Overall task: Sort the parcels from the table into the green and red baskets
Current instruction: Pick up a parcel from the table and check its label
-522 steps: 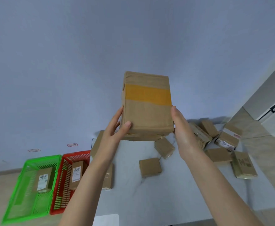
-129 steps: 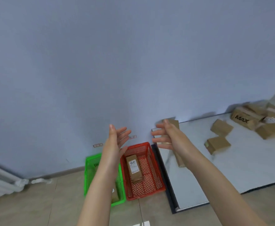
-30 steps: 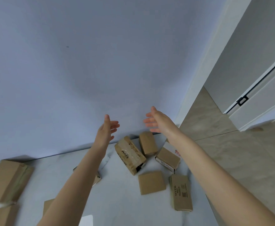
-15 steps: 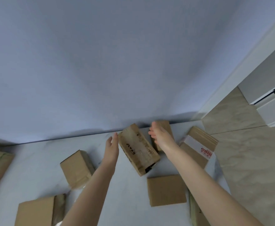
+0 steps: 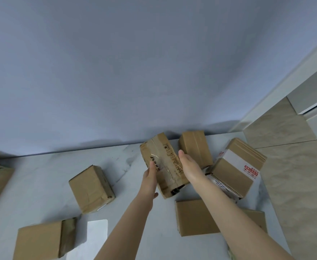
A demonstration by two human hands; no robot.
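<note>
A pale blue-grey wall runs behind the white, faintly veined counter (image 5: 41,171), and beige floor (image 5: 294,184) shows past the counter's right edge. Near the back edge, towards the right end, a long parcel (image 5: 163,156) in clear tape with black print lies slantwise, its far end pointing at the wall. It sits squarely between the person's two hands. The left hand (image 5: 151,178) lies along its left side, fingers (image 5: 151,166) straight and flat against the cardboard, thumb splayed out below near the parcel's near corner. The right hand (image 5: 188,166) is laid on its right side, fingers (image 5: 181,156) stretched forward over the printed face, not curled. So neither hand is clenched; both press flat on the box from either side. From here I cannot tell whether the box rests on the counter or is just off it. Both bare forearms reach in from the front edge, the right one crossing over a flat box (image 5: 195,216). Just behind the right hand stands a small plain box (image 5: 195,149), and beside it, at the right edge, a box with a white band (image 5: 238,166) and red print. Well apart to the left sits a squat box (image 5: 91,186), with another box (image 5: 39,241) and a white card (image 5: 97,229) at the front edge.
</note>
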